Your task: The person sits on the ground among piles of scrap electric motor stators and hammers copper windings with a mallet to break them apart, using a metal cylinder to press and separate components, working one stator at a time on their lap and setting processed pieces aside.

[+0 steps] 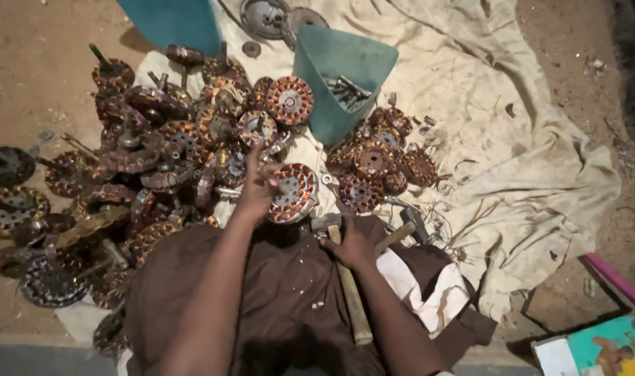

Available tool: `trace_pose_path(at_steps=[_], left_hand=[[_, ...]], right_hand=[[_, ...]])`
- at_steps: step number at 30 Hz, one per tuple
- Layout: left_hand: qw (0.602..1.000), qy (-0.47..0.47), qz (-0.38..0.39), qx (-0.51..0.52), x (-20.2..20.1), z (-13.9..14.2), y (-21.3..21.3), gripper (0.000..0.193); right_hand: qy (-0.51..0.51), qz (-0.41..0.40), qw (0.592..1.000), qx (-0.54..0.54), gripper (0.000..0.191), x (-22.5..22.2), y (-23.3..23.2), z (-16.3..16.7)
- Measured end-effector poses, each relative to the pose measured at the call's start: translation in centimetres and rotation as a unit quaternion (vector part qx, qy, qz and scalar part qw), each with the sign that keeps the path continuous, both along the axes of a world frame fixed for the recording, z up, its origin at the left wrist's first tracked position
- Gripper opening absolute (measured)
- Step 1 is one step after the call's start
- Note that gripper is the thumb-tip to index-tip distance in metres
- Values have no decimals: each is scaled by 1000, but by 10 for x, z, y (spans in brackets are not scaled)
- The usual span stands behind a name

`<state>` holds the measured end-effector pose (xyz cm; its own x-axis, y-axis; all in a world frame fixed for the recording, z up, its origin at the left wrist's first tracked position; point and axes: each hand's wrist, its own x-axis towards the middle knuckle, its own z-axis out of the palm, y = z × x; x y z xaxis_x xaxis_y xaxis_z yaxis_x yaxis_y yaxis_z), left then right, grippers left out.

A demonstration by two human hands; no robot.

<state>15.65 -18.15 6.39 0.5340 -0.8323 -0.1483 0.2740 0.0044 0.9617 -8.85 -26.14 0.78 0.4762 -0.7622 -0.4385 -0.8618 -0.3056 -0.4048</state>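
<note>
Copper-wound stator [292,193] gripped by left hand [256,189]; right hand [350,245] clasps hammer [347,278].

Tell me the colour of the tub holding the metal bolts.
Teal tub, seen best in the head view.

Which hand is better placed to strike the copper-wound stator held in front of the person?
Right. The right hand rests on the wooden-handled hammer, while the left hand grips the stator, likely steadying it.
</note>
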Motion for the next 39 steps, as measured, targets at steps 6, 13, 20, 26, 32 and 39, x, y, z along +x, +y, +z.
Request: trace_pose_path(at_steps=[6,13,20,26,32,39], left_hand=[[933,-335,1,134,-3,14,-4,100],[880,-417,22,226,-17,40,-5,101],[872,-425,65,235,-33,33,-3,107],[951,-250,69,165,-1,5,2,78],[940,-206,63,266,17,6,-10,65],[892,-338,60,292,8,14,-14,57]], right_hand=[[-6,6,1000,-20,104,2,-1,3],[-186,68,940,-279,76,10,10,10],[-391,-31,908,-149,34,85,13,23],[-428,91,890,-129,29,102,-13,24],[-316,62,933,-157,59,71,-13,23],[31,58,993,-97,101,21,31,23]])
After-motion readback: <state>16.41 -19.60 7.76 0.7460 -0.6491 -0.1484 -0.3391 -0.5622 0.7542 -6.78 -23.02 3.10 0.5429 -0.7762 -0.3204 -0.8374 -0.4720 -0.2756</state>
